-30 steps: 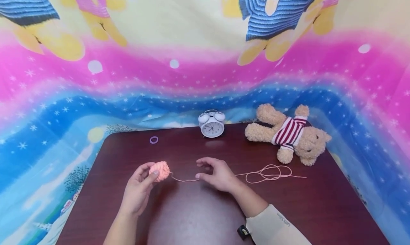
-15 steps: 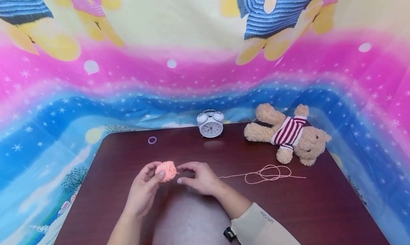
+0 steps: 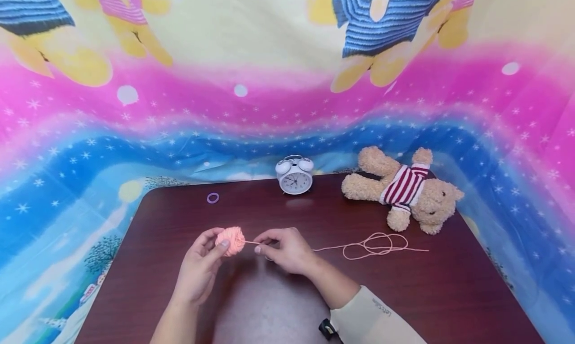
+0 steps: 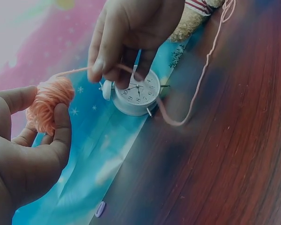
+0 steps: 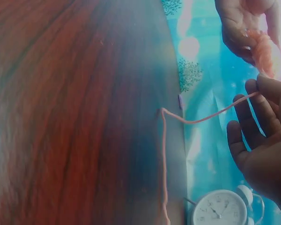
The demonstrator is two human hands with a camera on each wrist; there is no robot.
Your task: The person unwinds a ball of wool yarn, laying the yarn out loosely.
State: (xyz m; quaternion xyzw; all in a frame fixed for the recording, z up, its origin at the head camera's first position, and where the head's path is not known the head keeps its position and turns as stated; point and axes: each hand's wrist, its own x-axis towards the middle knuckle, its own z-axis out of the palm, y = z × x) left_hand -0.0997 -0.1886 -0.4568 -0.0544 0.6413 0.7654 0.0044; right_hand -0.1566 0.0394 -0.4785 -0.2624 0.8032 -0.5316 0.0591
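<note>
A small ball of peach-coloured yarn (image 3: 232, 240) is held between the thumb and fingers of my left hand (image 3: 200, 266), raised over the table. Just to its right, my right hand (image 3: 287, 251) pinches the strand between thumb and index finger. A short stretch of yarn (image 4: 77, 71) runs taut from the ball to that pinch in the left wrist view. Past the right hand the strand (image 5: 201, 120) hangs down and runs on across the table. It ends in loose loops (image 3: 377, 245) on the right side.
A dark red-brown table (image 3: 170, 294) lies below, with a patterned cloth (image 3: 242, 134) hanging behind it. A white alarm clock (image 3: 294, 176) stands at the back. At the right back lies a teddy bear (image 3: 404, 189) in a striped top. A purple ring (image 3: 213, 198) sits at the back left.
My right hand came left to the yarn ball, then closed its thumb and finger on the strand and drew slightly right. My left hand shifted slightly right with the ball.
</note>
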